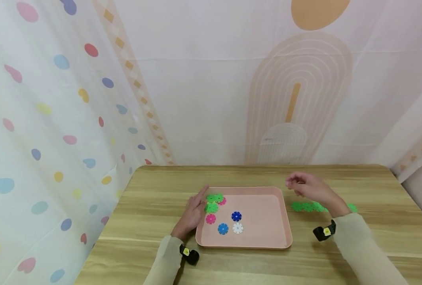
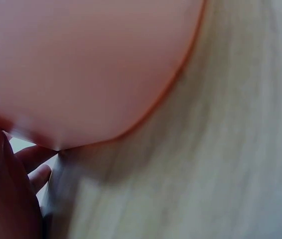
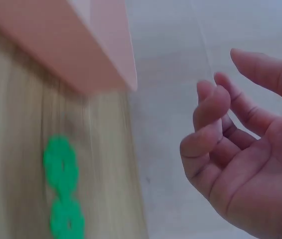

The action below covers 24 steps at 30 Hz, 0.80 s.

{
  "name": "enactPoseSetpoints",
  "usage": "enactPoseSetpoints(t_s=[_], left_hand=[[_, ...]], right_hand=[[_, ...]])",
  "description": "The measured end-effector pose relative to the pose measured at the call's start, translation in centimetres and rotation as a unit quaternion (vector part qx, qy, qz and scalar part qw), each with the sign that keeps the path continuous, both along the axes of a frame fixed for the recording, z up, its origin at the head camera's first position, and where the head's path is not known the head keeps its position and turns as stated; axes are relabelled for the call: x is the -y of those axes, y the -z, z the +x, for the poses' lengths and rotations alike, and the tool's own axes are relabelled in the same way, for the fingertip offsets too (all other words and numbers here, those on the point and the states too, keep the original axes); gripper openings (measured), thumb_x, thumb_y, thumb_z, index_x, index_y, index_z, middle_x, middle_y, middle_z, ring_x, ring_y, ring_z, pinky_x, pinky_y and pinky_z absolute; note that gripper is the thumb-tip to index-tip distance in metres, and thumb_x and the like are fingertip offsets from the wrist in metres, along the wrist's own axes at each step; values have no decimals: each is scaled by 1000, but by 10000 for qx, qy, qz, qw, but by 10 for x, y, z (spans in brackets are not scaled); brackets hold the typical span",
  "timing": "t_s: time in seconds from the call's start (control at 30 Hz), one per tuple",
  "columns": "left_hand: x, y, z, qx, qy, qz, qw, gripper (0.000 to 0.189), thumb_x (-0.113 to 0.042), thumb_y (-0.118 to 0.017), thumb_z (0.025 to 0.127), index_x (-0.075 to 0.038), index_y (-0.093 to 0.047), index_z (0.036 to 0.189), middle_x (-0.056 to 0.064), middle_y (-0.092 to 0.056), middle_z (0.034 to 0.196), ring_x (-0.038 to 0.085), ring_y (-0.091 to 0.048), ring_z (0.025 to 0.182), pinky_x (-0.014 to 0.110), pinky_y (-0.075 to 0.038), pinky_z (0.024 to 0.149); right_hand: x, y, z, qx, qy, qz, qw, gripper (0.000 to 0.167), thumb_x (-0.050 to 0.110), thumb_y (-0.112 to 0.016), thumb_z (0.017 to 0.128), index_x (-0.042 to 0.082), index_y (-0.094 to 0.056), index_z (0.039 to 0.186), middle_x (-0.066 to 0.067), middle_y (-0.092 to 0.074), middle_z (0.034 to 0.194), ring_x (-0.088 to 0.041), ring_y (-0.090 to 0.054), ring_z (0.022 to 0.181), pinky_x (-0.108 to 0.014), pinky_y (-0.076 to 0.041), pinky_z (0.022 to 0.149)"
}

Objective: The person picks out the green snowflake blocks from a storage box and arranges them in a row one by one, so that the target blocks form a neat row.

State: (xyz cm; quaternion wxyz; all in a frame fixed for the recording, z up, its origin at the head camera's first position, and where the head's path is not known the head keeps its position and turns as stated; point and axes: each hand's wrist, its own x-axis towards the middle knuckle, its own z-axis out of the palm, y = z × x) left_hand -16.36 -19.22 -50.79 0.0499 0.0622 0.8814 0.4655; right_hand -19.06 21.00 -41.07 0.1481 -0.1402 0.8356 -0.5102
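A pink tray (image 1: pixel 244 242) lies on the table with snowflake discs in it. My left hand (image 1: pixel 193 211) rests along the tray's left wall, index finger stretched toward the far corner; the left wrist view has the hand at the tray's edge. Beside those fingers are joined green discs (image 1: pixel 212 207) and a pink disc (image 1: pixel 210 219), with a second pink one partly covered. My right hand (image 1: pixel 312 188) hovers past the tray's right far corner, fingers loosely bent and holding nothing. Beneath that wrist runs a row of linked green discs (image 1: pixel 307 206), partly hidden by the arm.
Toward the tray's middle lie a dark blue disc (image 1: pixel 236 216), a lighter blue disc (image 1: pixel 223 228) and a white disc (image 1: pixel 237 228). The wooden table (image 1: pixel 143 221) ends at a patterned curtain (image 1: pixel 204 99) behind, and more curtain hangs on the left.
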Motion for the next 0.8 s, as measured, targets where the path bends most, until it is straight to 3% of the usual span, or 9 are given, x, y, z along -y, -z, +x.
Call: enactPoseSetpoints(t_s=[0.23,0.47,0.6,0.8], left_hand=[[-1,0,2,27,-55,38,10000,52,-22,-33,107,-27,-25,158,0,-25,164,34,-3,152,58,4,120],[-1,-1,3,83,-47,14,10000,52,-23,-33,107,-28,-25,158,-1,-24,164,35,-2,152,59,4,120],[0,-2,3,-30,-16,-51,10000,52,-21,-33,107,-26,-25,159,0,-25,163,34,-8,152,55,4,121],[0,-2,3,26,-8,-100,9999,52,-22,-32,107,-27,-24,159,1,-24,164,35,-5,152,58,3,120]], right_hand=[[41,8,-14,248,-359,-222,9988,22,8,-52,100,-7,-58,114,-19,-61,97,-16,-51,71,-29,-46,61],[84,18,-20,300,-618,5,9976,20,9,-55,99,-5,-63,111,-20,-64,92,-16,-53,67,-31,-48,60],[110,25,-21,470,-843,168,9952,19,8,-54,98,-3,-64,110,-18,-65,92,-17,-55,67,-30,-48,62],[140,35,-20,906,-998,202,9907,14,7,-55,98,4,-66,106,-13,-65,90,-19,-55,73,-28,-47,67]])
